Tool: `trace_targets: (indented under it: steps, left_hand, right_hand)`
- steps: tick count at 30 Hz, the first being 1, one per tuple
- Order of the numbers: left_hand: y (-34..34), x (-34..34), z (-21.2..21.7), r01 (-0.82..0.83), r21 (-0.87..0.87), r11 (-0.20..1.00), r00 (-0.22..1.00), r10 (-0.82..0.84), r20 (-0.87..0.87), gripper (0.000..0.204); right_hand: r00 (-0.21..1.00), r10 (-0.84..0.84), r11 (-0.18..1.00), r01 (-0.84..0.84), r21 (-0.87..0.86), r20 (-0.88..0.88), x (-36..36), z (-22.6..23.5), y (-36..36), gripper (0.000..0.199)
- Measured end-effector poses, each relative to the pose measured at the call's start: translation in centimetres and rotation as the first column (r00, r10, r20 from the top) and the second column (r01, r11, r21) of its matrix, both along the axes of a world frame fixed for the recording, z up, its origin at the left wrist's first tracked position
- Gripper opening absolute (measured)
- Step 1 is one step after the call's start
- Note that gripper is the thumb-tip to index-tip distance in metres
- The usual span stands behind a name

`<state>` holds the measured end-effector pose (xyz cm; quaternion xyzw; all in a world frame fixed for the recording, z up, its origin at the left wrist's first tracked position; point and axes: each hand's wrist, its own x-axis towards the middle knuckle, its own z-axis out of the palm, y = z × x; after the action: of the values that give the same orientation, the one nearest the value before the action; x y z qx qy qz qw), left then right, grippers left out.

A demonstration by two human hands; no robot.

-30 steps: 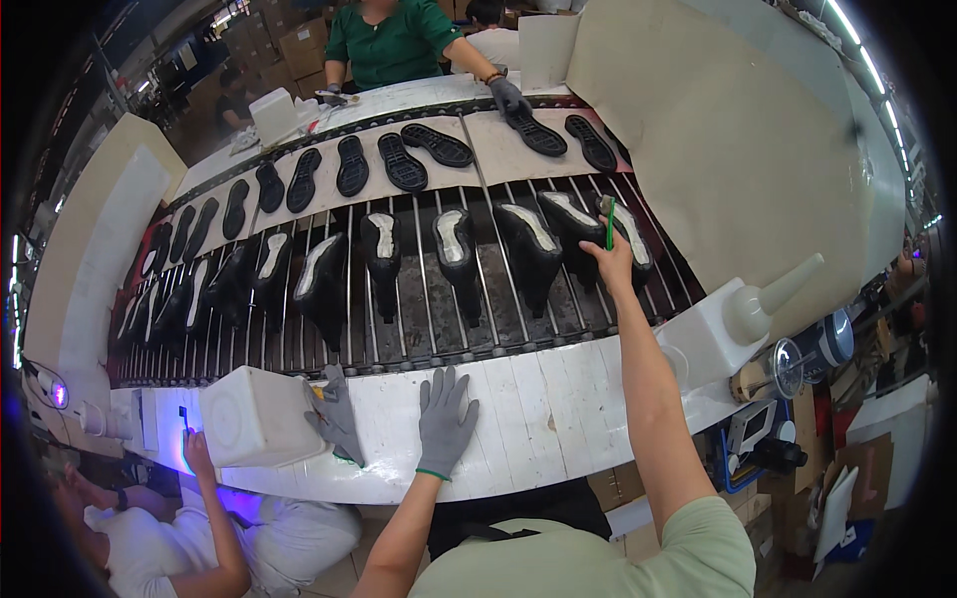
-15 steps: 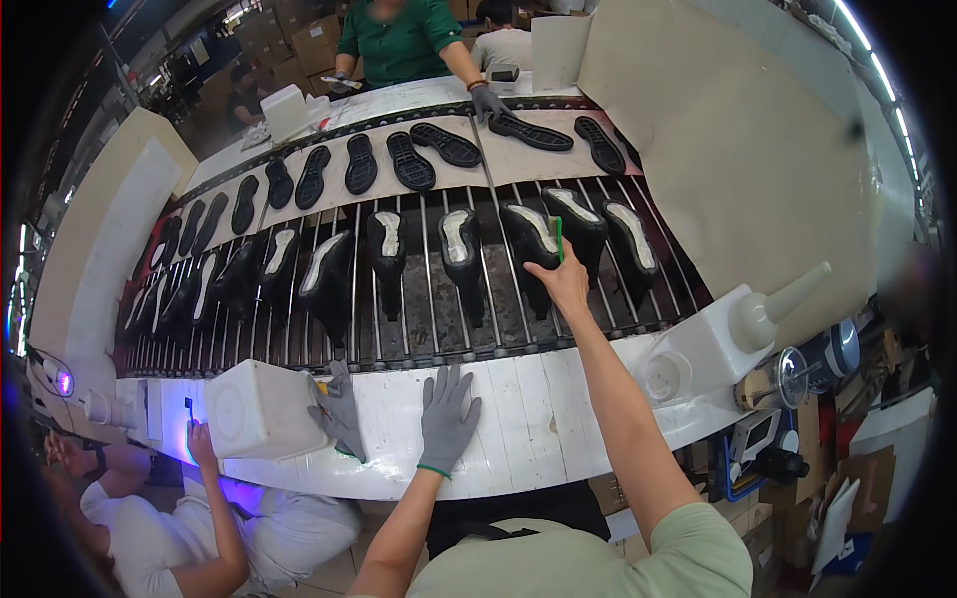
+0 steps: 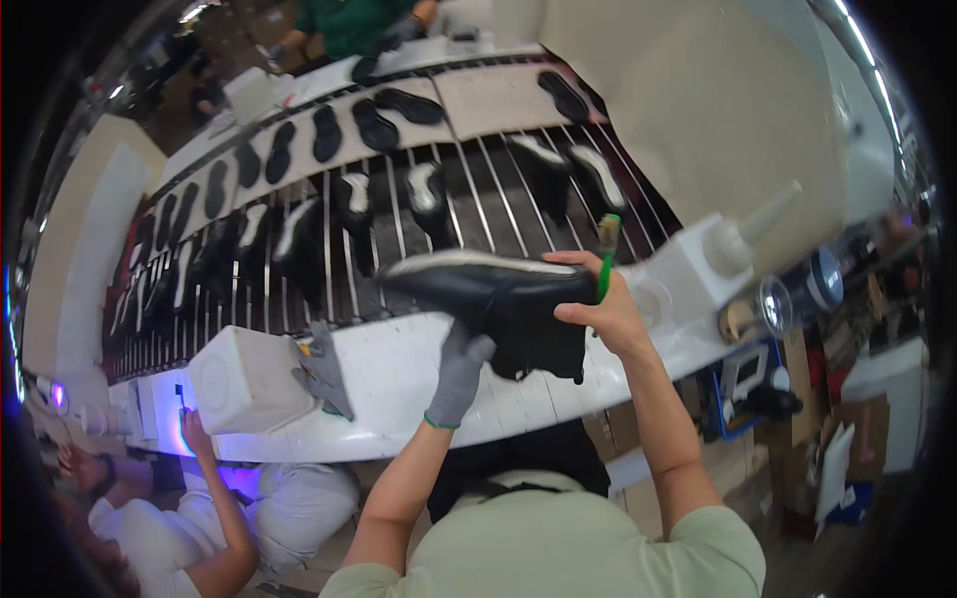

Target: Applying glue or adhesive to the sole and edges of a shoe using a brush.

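Note:
A black shoe upper is lifted above the front ledge, lying sideways with its white-bottomed sole side up. My left hand, in a grey glove, grips it from below near the toe end; the shoe hides several fingertips. My bare right hand pinches the heel end between thumb and fingers. That same hand also holds a green-handled brush, its bristles pointing up. Beyond, other black uppers with pale bottoms rest on a rack of metal bars.
Black soles lie on a pale board at the back. On the white ledge stand a white container, a spare grey glove and a white spouted bottle. One person sits at left with a brush; another in green stands across.
A shoe upper has come off the rack toward me and turned sideways. My left hand rose from the ledge to hold it. Across, the person's gloved hand has drawn back and a sole left the board.

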<state>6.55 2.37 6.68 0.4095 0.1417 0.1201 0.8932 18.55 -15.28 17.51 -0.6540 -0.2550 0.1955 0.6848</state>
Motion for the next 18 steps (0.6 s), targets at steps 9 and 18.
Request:
trace_targets:
  steps: [9,18]
  left_hand:
    - [-1.8,-6.5,0.1,-0.239,0.772,0.588,0.937,0.349,0.024,0.045]
    - [-2.4,-9.1,-2.1,0.094,0.995,-0.027,0.975,0.204,-0.087,0.059]
  right_hand:
    - [0.795,-0.428,0.658,0.6,-0.454,0.43,-1.6,-2.6,-15.0,0.012]
    - [0.697,-0.008,0.118,0.713,-0.691,0.717,-0.6,-7.8,-14.2,0.014]
